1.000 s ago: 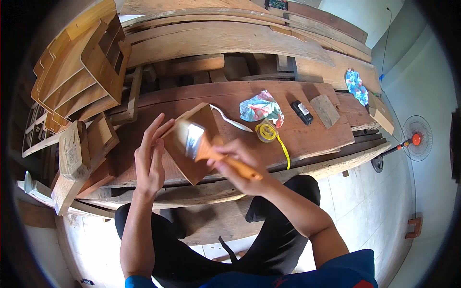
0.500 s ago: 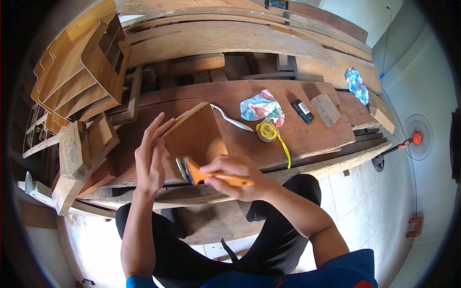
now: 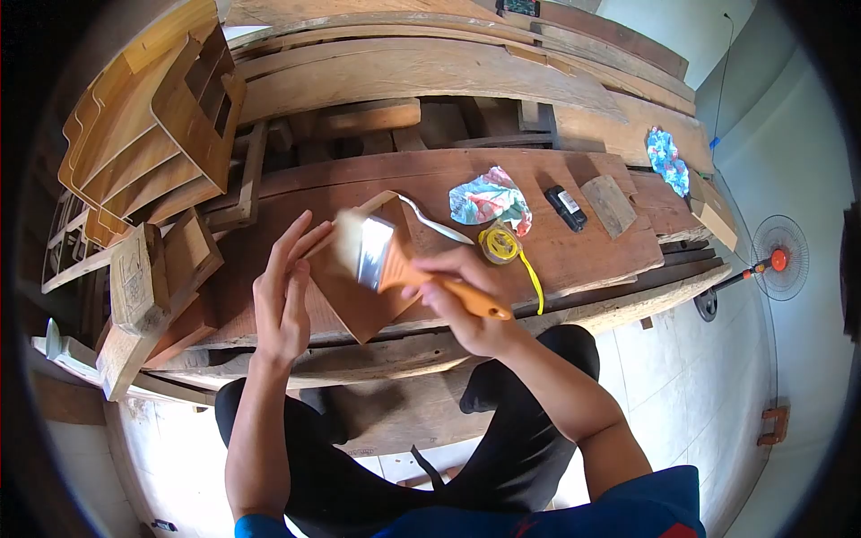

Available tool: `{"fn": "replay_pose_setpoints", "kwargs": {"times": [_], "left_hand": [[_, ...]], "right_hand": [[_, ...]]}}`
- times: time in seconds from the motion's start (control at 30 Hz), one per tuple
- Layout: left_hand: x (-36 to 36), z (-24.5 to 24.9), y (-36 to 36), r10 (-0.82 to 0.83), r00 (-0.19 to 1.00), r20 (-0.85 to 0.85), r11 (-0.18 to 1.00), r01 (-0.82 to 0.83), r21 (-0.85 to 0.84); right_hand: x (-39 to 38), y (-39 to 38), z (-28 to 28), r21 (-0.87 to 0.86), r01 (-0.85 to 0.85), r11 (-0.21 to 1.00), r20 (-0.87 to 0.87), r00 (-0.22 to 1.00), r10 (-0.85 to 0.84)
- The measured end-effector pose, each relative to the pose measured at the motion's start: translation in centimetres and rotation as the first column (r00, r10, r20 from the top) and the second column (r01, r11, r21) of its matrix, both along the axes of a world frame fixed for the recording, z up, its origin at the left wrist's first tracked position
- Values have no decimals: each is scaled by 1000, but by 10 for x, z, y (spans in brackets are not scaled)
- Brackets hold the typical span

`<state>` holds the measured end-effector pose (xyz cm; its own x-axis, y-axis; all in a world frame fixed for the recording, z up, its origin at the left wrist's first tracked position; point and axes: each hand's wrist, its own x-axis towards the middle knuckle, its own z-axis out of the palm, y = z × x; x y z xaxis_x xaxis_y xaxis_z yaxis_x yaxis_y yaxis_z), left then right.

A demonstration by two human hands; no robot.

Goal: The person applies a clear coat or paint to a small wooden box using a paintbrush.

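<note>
My right hand is closed around the orange handle of a wide paintbrush. Its pale bristles are smeared by motion over the upper left part of a brown wooden piece with a raised edge. My left hand stands on edge at the left side of this piece, fingers stretched out and fingertips right at its rim. Beyond the brush lies a slim white curved tool. A yellow tape measure with some tape pulled out sits to the right.
The reddish plank bench also carries a crumpled patterned cloth, a small black bottle and a wood offcut. A wooden organizer and wood blocks crowd the left. Long boards lie behind; a fan stands right.
My right hand has moved the paintbrush up from the near end of the wooden piece to its far left part, uncovering the near corner. The left hand has stayed in place.
</note>
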<state>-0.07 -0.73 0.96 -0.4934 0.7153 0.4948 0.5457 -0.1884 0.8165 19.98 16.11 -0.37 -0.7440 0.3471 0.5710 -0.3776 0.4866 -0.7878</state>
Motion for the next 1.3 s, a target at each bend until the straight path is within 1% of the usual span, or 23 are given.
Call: {"fn": "replay_pose_setpoints", "kwargs": {"times": [0.03, 0.07, 0.1, 0.17, 0.2, 0.3, 0.33, 0.43, 0.47, 0.5, 0.57, 0.67, 0.7, 0.77, 0.87, 0.9, 0.97, 1.0, 1.1, 1.13, 1.17, 1.23, 1.3], "left_hand": [[0, 0, 0, 6, 1000, 5, 1000, -6, -4], [0, 0, 0, 11, 1000, 8, 1000, -11, -6], [-1, 0, 0, 15, 1000, 10, 1000, -15, -10], [-4, -4, 1, 4, 997, 77, 1000, -3, -9], [-5, -5, 1, -2, 994, 112, 1000, 3, -10], [-4, -3, 0, 5, 999, 36, 1000, -4, -17], [-4, -3, -1, 15, 1000, 21, 1000, -15, -24], [-5, -3, 0, 40, 999, 9, 999, -40, -23], [-6, -5, 0, 42, 999, 29, 999, -41, -19], [-6, -5, 1, 43, 998, 50, 999, -43, -16], [-7, -5, 4, 67, 995, 75, 997, -65, -38], [-7, -9, 3, 59, 997, 56, 998, -58, -23], [-7, -10, 4, 45, 998, 40, 999, -44, -8], [-6, -7, 4, 51, 997, 50, 998, -49, -29], [-6, -5, 4, 66, 996, 56, 997, -64, -30], [-6, -5, 5, 68, 996, 56, 997, -66, -28], [-10, -7, 5, 66, 992, 106, 997, -62, -36], [-11, -8, 4, 68, 989, 133, 997, -63, -41], [-6, -7, 3, 49, 998, 47, 998, -47, -41], [-5, -6, 3, 46, 998, 48, 998, -44, -43], [-4, -3, 3, 44, 998, 48, 998, -42, -45], [-5, -2, 2, 56, 997, 50, 997, -53, -55], [-7, -4, 3, 71, 996, 53, 995, -67, -71]], "right_hand": [[0, 0, 1, -79, 76, 994, -12, 997, -77], [3, 0, -2, -121, -4, 993, 70, 997, 13], [0, -2, -7, -20, -39, 999, 68, 997, 40], [1, -13, -8, 54, -186, 981, 142, 974, 177], [2, -13, -5, 219, -198, 956, 193, 969, 156], [2, -2, -2, 126, -120, 985, 116, 988, 106], [1, -1, -7, -81, -60, 995, 50, 997, 64], [-3, 1, -12, -39, 140, 989, -20, 990, -141], [-3, -3, -11, 18, 70, 997, 29, 997, -70], [-2, -7, -9, 172, 44, 984, 92, 994, -61], [2, -14, 2, 263, -110, 958, 176, 982, 65], [3, 1, 10, 215, -80, 973, 113, 992, 57], [3, 5, 2, 4, -24, 1000, 113, 993, 23], [3, 15, 0, 29, 218, 975, 8, 976, -218], [5, 5, 3, 334, 163, 928, 33, 982, -184], [5, -5, 9, 376, 32, 926, 72, 995, -64], [3, -17, 8, 449, -141, 882, 108, 989, 103], [4, -16, 10, 439, -184, 879, 127, 982, 143], [5, 10, 9, 299, -103, 949, 93, 993, 79], [9, 13, 3, 37, -25, 999, 163, 986, 19], [8, 17, 4, -71, 55, 996, 99, 994, -47], [7, 16, 7, -11, 215, 977, 22, 977, -214], [8, 7, -4, 90, 40, 995, 84, 995, -48]]}}
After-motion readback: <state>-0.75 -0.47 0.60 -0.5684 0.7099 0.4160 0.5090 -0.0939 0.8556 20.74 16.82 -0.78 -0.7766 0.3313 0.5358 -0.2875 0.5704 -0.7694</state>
